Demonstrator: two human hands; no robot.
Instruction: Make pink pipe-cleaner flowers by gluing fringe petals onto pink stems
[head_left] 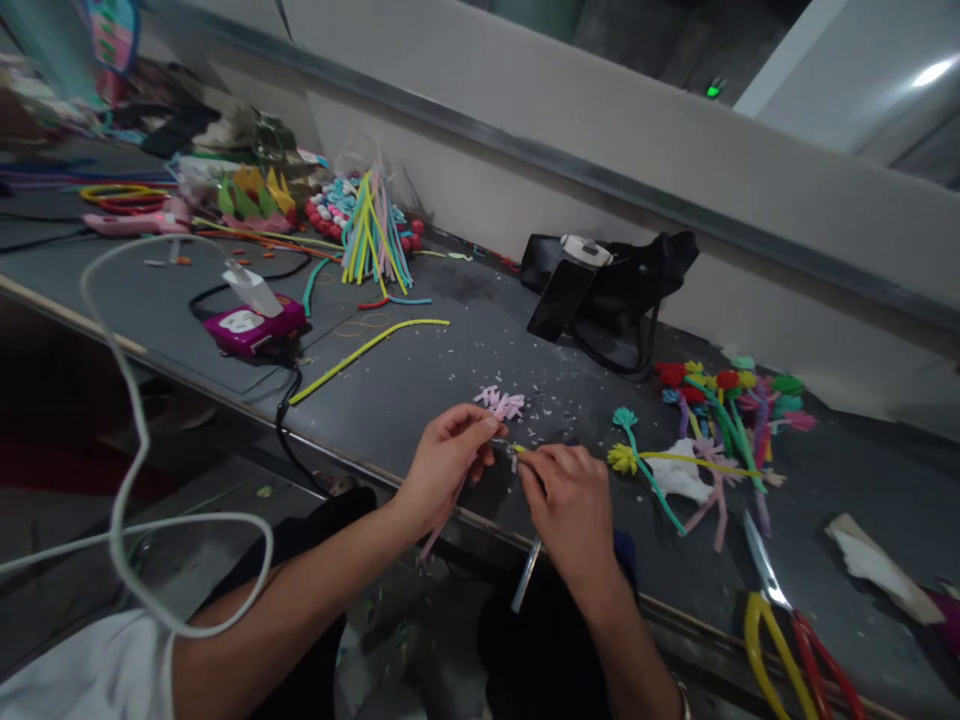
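My left hand is closed in a pinch around a thin pink pipe cleaner, whose end hangs below the palm. Just beyond its fingertips is a bunch of short pink fuzzy pieces; whether it is joined to the held strand I cannot tell. Close by on the right, my right hand is closed, palm down, on a slim silver tool that sticks out below it. A small yellow bit shows at its fingertips. The tool's working end is mostly hidden between the hands.
Finished pipe-cleaner flowers lie at right, near scissors with yellow and red handles. A black bag sits against the wall. Leftward are a yellow pipe cleaner, a purple power strip and a looping white cable.
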